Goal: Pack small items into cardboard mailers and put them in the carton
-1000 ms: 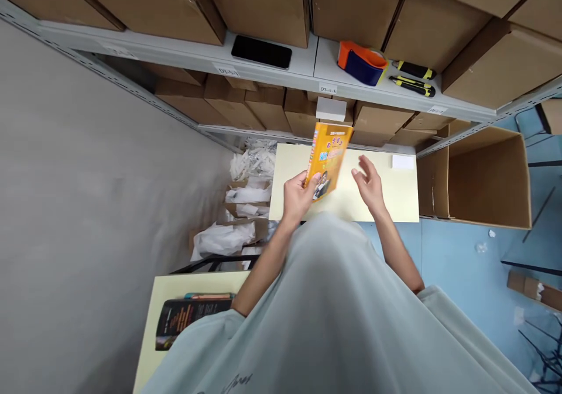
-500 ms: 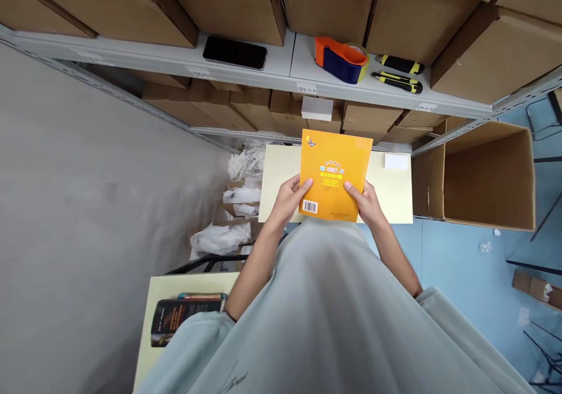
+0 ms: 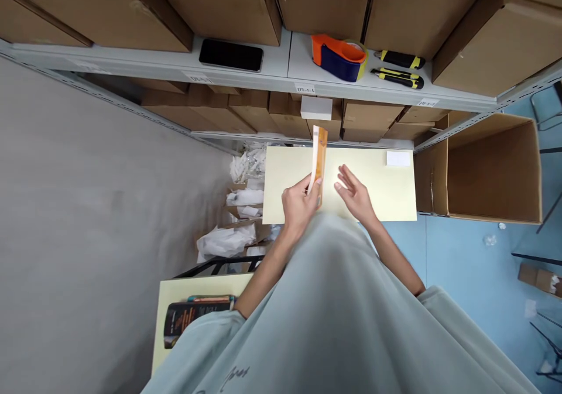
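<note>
An orange book (image 3: 321, 155) stands turned nearly edge-on, its page edges and a strip of cover toward me. My left hand (image 3: 300, 202) grips it near its lower end, thumb on the cover side and fingers behind. A short way to the right, my right hand (image 3: 355, 195) is off the book, fingers stretched out and holding nothing. Both hands are over a pale yellow tabletop (image 3: 381, 192). A small white block or box (image 3: 398, 158) lies at that tabletop's far right.
A shelf above carries a phone (image 3: 230, 55), a tape dispenser (image 3: 339, 58), two utility knives (image 3: 398, 69) and cardboard boxes (image 3: 325, 2). An open carton (image 3: 492, 171) stands right. Dark-covered books (image 3: 188, 319) lie on a side table (image 3: 169, 291) at lower left.
The book was held flat by both hands with its barcode cover facing me. Now it is turned edge-on in my left hand alone, and my right hand has let go.
</note>
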`<state>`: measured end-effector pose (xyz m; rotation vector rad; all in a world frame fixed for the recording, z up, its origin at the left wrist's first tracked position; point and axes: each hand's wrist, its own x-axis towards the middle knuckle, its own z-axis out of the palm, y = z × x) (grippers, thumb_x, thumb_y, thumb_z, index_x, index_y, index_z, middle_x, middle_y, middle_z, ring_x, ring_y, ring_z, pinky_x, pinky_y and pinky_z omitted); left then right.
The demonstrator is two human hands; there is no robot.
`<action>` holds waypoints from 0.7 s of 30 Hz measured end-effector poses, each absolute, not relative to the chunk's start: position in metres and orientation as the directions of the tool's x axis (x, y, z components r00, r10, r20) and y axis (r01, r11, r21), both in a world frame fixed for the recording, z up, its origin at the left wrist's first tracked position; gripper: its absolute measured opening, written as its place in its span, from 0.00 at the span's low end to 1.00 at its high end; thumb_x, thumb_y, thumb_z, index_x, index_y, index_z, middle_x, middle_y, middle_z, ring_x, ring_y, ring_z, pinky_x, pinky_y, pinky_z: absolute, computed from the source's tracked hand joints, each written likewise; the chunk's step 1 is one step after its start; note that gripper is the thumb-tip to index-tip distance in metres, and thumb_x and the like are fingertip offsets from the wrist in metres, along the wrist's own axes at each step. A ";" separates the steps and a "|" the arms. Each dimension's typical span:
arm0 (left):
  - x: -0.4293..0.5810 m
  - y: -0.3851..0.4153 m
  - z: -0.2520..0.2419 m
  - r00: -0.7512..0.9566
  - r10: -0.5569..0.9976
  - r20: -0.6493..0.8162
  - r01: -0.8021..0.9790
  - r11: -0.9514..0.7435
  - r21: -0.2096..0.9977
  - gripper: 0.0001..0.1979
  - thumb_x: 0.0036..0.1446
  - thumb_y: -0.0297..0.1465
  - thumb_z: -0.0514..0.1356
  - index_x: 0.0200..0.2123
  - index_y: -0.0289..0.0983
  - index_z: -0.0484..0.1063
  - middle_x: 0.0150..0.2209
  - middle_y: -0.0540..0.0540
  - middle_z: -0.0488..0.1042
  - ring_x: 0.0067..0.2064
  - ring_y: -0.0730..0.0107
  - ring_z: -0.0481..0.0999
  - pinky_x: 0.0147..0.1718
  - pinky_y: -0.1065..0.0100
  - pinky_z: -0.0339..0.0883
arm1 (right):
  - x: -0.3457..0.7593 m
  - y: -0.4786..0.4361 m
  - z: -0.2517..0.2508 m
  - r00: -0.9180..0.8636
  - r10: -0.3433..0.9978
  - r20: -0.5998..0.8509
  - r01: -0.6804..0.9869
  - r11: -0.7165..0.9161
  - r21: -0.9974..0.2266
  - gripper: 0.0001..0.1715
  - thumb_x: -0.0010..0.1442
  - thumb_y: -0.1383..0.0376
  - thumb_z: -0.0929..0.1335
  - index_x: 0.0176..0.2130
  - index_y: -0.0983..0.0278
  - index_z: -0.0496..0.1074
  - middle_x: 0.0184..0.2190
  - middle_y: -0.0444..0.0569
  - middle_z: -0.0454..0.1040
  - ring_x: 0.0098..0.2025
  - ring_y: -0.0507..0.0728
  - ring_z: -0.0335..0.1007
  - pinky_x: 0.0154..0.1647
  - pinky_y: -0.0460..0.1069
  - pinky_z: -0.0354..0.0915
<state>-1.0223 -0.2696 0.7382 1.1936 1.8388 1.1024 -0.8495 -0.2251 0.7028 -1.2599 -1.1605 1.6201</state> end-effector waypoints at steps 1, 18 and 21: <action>-1.017 -0.272 0.741 -0.313 0.948 -0.060 0.398 0.188 0.898 0.18 0.72 0.47 0.67 0.48 0.41 0.89 0.35 0.46 0.87 0.41 0.55 0.89 0.45 0.63 0.80 | -0.856 -0.229 0.707 -0.265 0.921 -0.286 -0.047 -0.308 -0.950 0.60 0.55 0.32 0.82 0.75 0.53 0.72 0.78 0.54 0.72 0.80 0.72 0.68 0.79 0.67 0.71; -1.088 -0.273 0.724 -0.238 0.905 -0.351 -0.160 0.320 0.934 0.33 0.48 0.59 0.82 0.43 0.37 0.87 0.42 0.40 0.89 0.43 0.54 0.88 0.47 0.58 0.84 | -0.831 -0.220 0.729 -0.360 0.844 -0.398 -0.125 -0.466 -0.876 0.42 0.61 0.32 0.79 0.61 0.54 0.79 0.59 0.51 0.88 0.65 0.70 0.83 0.63 0.64 0.83; -1.076 -0.272 0.743 -0.316 0.927 -0.203 0.071 0.237 0.969 0.27 0.56 0.56 0.78 0.42 0.38 0.88 0.38 0.43 0.87 0.37 0.60 0.84 0.41 0.62 0.80 | -0.838 -0.209 0.705 -0.332 0.846 -0.417 -0.099 -0.471 -0.877 0.40 0.58 0.32 0.79 0.55 0.55 0.80 0.57 0.50 0.88 0.62 0.68 0.84 0.64 0.63 0.81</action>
